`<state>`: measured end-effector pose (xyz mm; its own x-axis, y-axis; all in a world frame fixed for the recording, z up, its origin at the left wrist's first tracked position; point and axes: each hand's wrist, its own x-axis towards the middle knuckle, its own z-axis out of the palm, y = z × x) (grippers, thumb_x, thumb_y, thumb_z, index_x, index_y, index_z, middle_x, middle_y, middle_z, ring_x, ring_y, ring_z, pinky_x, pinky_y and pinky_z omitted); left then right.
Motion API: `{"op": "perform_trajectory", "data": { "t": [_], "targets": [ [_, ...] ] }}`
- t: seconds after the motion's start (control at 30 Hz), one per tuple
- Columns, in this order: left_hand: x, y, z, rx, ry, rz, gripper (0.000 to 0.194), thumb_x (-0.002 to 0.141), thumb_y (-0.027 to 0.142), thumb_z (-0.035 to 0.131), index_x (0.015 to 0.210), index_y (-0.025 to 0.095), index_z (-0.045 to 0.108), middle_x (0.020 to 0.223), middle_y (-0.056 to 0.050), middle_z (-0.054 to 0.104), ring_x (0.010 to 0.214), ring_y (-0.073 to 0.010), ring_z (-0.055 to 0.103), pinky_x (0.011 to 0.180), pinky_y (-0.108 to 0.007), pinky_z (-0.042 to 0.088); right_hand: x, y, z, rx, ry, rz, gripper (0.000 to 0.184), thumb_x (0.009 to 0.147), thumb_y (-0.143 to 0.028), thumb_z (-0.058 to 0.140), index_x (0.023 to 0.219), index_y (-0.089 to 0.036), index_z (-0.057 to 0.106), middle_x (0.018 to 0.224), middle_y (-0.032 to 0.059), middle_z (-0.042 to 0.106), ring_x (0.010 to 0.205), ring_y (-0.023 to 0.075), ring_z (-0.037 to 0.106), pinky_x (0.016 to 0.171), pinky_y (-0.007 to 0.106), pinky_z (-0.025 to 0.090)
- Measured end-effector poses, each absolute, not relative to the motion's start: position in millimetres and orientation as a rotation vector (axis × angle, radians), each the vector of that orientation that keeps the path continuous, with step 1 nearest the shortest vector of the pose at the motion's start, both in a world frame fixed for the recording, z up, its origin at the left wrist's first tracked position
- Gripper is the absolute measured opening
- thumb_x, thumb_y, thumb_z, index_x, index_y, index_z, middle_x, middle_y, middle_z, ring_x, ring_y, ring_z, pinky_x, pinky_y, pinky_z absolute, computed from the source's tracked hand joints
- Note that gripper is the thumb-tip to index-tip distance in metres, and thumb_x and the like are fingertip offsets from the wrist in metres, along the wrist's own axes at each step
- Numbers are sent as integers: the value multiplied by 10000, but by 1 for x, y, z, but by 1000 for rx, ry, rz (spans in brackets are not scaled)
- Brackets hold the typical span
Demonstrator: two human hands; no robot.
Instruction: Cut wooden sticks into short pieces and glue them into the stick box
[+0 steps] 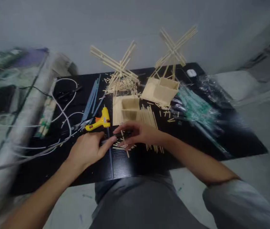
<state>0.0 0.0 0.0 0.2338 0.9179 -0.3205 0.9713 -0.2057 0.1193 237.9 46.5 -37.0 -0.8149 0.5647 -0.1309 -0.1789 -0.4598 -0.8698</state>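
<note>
My left hand (87, 148) is low over the black table, fingers curled and thumb stretched toward the right hand. It seems to grip a dark object, partly hidden between thumb and fingers, whose kind I cannot make out. Facing it, my right hand (141, 134) pinches a thin wooden stick (126, 148), which slants down toward the table's front. Short cut stick pieces (117, 147) lie below the hands. Just behind the left hand rests a yellow glue gun (102, 121). A flat wooden base with an open box (117, 111) stands behind the right hand.
Two crossed-stick structures (120, 66) stand at the back, the second (173, 51) farther right. Long sticks (151, 117) lie beside the box. Green plastic-wrapped packs (198, 103) are on the right. White cables (64, 113) loop on the left, near blue strips (92, 97).
</note>
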Motion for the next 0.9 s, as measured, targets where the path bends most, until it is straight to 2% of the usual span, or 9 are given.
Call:
{"op": "perform_trajectory", "data": {
  "t": [0.17, 0.4, 0.47, 0.57, 0.67, 0.8, 0.9],
  "targets": [
    [-2, -2, -2, 2220, 1786, -234, 760, 986, 746, 192, 879, 191, 699, 817, -122, 734, 840, -334, 726, 715, -397, 448, 234, 43, -43, -642, -1279, 2241, 434, 732, -223, 912, 1115, -191, 712, 1278, 63, 665, 917, 181, 781, 774, 299, 683],
    [-6, 0, -4, 2254, 1861, -234, 755, 961, 767, 232, 766, 201, 691, 770, -136, 721, 771, -346, 708, 653, -394, 426, 236, 46, -47, -652, -1226, 2223, 525, 723, -171, 899, 1182, -212, 647, 1274, 76, 716, 850, 172, 792, 756, 303, 679],
    [-16, 2, -4, 2197, 1907, -250, 775, 942, 797, 247, 779, 205, 719, 766, -145, 721, 773, -365, 705, 659, -407, 432, 238, 49, -46, -666, -1244, 2139, 491, 735, -155, 886, 1161, -197, 647, 1242, 78, 730, 834, 166, 795, 726, 279, 675],
    [-31, 6, -4, 2059, 1988, -119, 761, 884, 834, 365, 904, 200, 785, 782, -145, 734, 791, -368, 699, 673, -408, 453, 242, 53, -43, -629, -1259, 2018, 462, 755, -156, 874, 1153, -198, 643, 1236, 73, 728, 844, 168, 802, 703, 269, 677],
    [-35, 11, -5, 1842, 1954, 290, 687, 794, 825, 555, 969, 205, 795, 796, -88, 737, 746, -283, 671, 650, -342, 454, 246, 56, -39, -555, -1325, 1976, 438, 784, -167, 864, 1163, -207, 648, 1277, 71, 713, 841, 154, 801, 698, 256, 675],
    [-14, 20, -5, 1527, 1818, 735, 571, 775, 742, 685, 676, 179, 682, 537, 12, 522, 497, -125, 436, 496, -260, 313, 246, 55, -36, -501, -1456, 1987, 436, 801, -163, 858, 1192, -208, 668, 1316, 71, 706, 817, 104, 782, 733, 221, 658],
    [7, 31, -10, 1351, 1654, 844, 525, 773, 677, 743, 690, 165, 668, 510, 39, 466, 462, -90, 376, 458, -237, 259, 245, 52, -37, -510, -1542, 1969, 436, 788, -159, 874, 1183, -204, 695, 1305, 59, 716, 827, 75, 757, 795, 207, 637]
  ]
}}
